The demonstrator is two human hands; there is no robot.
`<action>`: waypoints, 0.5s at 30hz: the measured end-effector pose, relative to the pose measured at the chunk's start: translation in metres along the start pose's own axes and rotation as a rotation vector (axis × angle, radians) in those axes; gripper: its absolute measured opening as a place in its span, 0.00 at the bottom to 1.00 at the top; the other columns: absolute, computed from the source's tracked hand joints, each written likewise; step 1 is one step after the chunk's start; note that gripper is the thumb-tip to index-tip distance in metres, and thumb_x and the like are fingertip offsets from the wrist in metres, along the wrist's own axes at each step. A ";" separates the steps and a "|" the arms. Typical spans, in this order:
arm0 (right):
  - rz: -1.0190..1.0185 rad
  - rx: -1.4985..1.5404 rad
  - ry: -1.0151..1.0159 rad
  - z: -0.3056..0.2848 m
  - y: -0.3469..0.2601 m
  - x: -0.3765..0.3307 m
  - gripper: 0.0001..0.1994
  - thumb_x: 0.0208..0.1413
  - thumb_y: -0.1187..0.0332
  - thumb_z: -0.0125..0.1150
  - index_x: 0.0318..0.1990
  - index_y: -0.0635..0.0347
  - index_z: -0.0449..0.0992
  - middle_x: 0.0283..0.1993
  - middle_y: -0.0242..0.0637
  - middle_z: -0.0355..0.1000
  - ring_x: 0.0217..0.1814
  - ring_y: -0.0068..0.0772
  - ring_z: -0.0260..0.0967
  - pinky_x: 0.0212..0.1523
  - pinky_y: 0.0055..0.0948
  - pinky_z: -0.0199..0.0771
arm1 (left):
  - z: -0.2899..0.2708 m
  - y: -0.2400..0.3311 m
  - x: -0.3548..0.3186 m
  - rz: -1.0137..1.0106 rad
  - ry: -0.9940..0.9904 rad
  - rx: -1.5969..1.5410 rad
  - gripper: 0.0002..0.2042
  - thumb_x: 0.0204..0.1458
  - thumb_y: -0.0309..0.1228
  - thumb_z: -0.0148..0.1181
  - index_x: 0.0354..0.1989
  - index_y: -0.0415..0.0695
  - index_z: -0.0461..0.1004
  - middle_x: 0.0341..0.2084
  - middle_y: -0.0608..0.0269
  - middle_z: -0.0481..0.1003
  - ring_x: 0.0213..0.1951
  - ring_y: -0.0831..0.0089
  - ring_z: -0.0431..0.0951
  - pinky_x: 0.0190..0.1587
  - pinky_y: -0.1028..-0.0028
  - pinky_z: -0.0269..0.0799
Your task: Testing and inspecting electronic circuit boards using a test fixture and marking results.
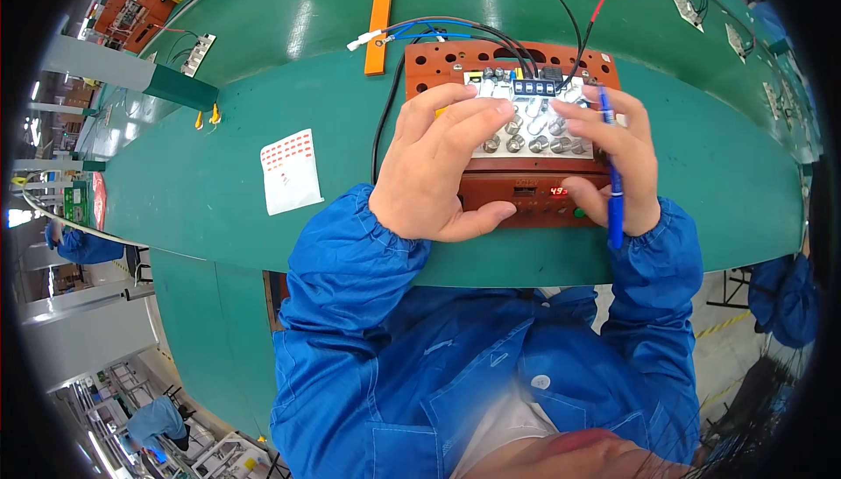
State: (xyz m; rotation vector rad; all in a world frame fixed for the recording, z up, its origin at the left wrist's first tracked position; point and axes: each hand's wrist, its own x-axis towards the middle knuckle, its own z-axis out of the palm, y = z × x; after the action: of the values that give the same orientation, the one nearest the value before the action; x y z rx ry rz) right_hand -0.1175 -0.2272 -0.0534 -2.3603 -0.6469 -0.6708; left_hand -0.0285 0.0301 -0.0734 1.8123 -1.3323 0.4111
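A white circuit board (531, 151) with several round metal parts and a dark connector block (533, 88) rests on a red-brown test fixture (425, 85) in front of me. My left hand (442, 159) lies over the board's left side, fingers stretched out and thumb apart, fingertips at its upper edge. At the right side is my right hand (629, 151), with a blue pen (616, 207) held between its fingers. Its fingertips reach the board's right part, and its thumb is near the fixture's lit red display (559, 192). Parts of the board are hidden under both hands.
Black, blue and red wires (504, 34) run from the board to the back. An orange bar (380, 19) lies on the green table (245, 120) behind the fixture. Left of it lies a white sheet with red labels (291, 172). More boards (688, 8) sit farther back.
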 end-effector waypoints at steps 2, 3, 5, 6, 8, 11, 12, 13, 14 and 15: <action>0.025 0.070 0.082 -0.001 0.003 -0.006 0.28 0.45 0.69 0.75 0.56 0.56 0.75 0.61 0.39 0.77 0.66 0.50 0.64 0.66 0.46 0.63 | 0.001 0.000 0.000 0.006 0.022 -0.001 0.42 0.36 0.39 0.77 0.65 0.44 0.66 0.56 0.54 0.73 0.58 0.48 0.68 0.60 0.54 0.66; 0.050 0.140 0.165 -0.001 0.004 -0.007 0.28 0.46 0.69 0.75 0.57 0.57 0.74 0.61 0.41 0.77 0.66 0.50 0.64 0.67 0.45 0.63 | 0.002 0.001 0.000 -0.022 0.035 -0.007 0.42 0.37 0.39 0.76 0.64 0.43 0.66 0.55 0.54 0.73 0.58 0.48 0.68 0.60 0.54 0.66; 0.039 0.131 0.167 -0.001 0.001 -0.005 0.28 0.46 0.69 0.75 0.57 0.58 0.73 0.60 0.44 0.77 0.66 0.49 0.63 0.67 0.45 0.63 | 0.002 0.001 0.000 -0.051 0.049 -0.010 0.42 0.37 0.39 0.76 0.64 0.43 0.66 0.55 0.53 0.73 0.58 0.48 0.68 0.60 0.55 0.66; 0.023 0.112 0.132 -0.001 0.000 -0.002 0.28 0.46 0.69 0.75 0.57 0.58 0.73 0.60 0.43 0.77 0.66 0.49 0.63 0.67 0.46 0.64 | 0.002 0.000 -0.002 -0.042 0.054 0.001 0.42 0.37 0.39 0.76 0.64 0.42 0.66 0.55 0.53 0.73 0.57 0.48 0.68 0.59 0.55 0.67; -0.006 0.078 0.047 -0.001 0.000 -0.001 0.29 0.44 0.69 0.76 0.57 0.56 0.74 0.61 0.39 0.77 0.65 0.51 0.64 0.66 0.46 0.65 | 0.002 -0.001 -0.002 -0.032 0.059 0.010 0.42 0.37 0.38 0.76 0.64 0.42 0.66 0.55 0.53 0.73 0.57 0.48 0.68 0.59 0.55 0.67; -0.009 0.000 -0.078 0.001 0.000 -0.003 0.30 0.42 0.70 0.76 0.57 0.55 0.75 0.61 0.36 0.77 0.65 0.53 0.63 0.65 0.47 0.65 | 0.002 -0.002 -0.001 -0.002 0.051 0.009 0.41 0.37 0.38 0.76 0.64 0.42 0.66 0.55 0.53 0.73 0.57 0.48 0.68 0.58 0.55 0.68; -0.011 -0.013 -0.078 0.001 0.000 -0.003 0.31 0.42 0.70 0.76 0.58 0.55 0.74 0.62 0.36 0.77 0.66 0.53 0.63 0.65 0.47 0.65 | 0.002 -0.003 -0.001 -0.001 0.052 0.005 0.41 0.37 0.38 0.76 0.64 0.42 0.66 0.55 0.53 0.73 0.57 0.48 0.68 0.58 0.55 0.68; -0.012 -0.012 -0.079 0.002 0.000 -0.002 0.31 0.42 0.70 0.76 0.58 0.55 0.74 0.62 0.36 0.77 0.66 0.53 0.63 0.65 0.47 0.65 | 0.002 -0.003 -0.001 0.001 0.054 0.001 0.41 0.37 0.37 0.76 0.64 0.42 0.66 0.55 0.52 0.73 0.57 0.49 0.68 0.58 0.55 0.68; -0.008 0.010 -0.042 0.002 0.001 -0.002 0.31 0.42 0.69 0.76 0.58 0.55 0.74 0.61 0.36 0.77 0.66 0.53 0.63 0.66 0.47 0.64 | 0.002 -0.002 -0.001 0.001 0.055 0.002 0.41 0.37 0.37 0.76 0.64 0.42 0.66 0.55 0.52 0.73 0.57 0.49 0.68 0.58 0.55 0.68; -0.004 0.032 -0.006 0.002 0.001 -0.002 0.30 0.42 0.69 0.76 0.58 0.55 0.74 0.61 0.37 0.77 0.67 0.53 0.63 0.66 0.48 0.64 | 0.002 -0.001 -0.001 -0.016 0.058 -0.014 0.41 0.37 0.37 0.76 0.64 0.42 0.66 0.55 0.52 0.73 0.57 0.48 0.68 0.58 0.56 0.68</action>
State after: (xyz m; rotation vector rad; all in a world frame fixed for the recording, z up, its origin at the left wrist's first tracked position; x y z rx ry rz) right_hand -0.1178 -0.2267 -0.0566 -2.3325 -0.6602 -0.6511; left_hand -0.0282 0.0294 -0.0763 1.7849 -1.2774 0.4409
